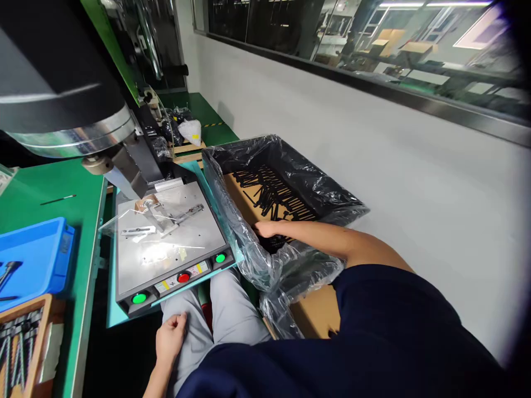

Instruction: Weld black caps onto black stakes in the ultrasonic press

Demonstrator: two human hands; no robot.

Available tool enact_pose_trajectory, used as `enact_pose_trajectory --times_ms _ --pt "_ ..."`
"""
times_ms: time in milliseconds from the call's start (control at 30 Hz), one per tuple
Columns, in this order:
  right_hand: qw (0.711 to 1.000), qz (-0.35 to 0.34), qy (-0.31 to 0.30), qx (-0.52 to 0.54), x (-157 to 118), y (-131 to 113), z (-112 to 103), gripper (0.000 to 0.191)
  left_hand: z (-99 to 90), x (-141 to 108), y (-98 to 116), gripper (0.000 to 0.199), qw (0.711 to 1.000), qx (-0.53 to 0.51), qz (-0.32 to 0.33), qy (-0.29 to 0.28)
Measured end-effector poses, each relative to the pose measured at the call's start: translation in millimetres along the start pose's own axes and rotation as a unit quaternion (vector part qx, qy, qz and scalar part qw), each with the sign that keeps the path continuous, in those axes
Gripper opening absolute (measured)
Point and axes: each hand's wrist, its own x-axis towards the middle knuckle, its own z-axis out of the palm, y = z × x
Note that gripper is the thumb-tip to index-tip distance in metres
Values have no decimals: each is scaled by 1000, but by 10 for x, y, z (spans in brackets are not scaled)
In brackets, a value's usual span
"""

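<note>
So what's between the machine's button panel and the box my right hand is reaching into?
In the head view, only the clear plastic liner draped over the cardboard box rim separates it from the button panel; the right hand is inside.

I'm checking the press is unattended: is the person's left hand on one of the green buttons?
No, the left hand rests on the person's lap, below the press panel and clear of both green buttons.
</note>
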Motion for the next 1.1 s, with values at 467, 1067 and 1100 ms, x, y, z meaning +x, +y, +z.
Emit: enact_pose_trajectory --times_ms 467,1067,1100 --pt "991 42 -20 128 -407 -137 -138 22 -112 -231 -262 49 997 -63 31 26" --pt "803 -123 131 569 -1515 -1853 578 104 -1672 -1841 173 37 984 -15 81 155" --pt "810 -137 106 561 -1509 -1982 733 105 -1838 -1945 100 37 981 17 58 185"
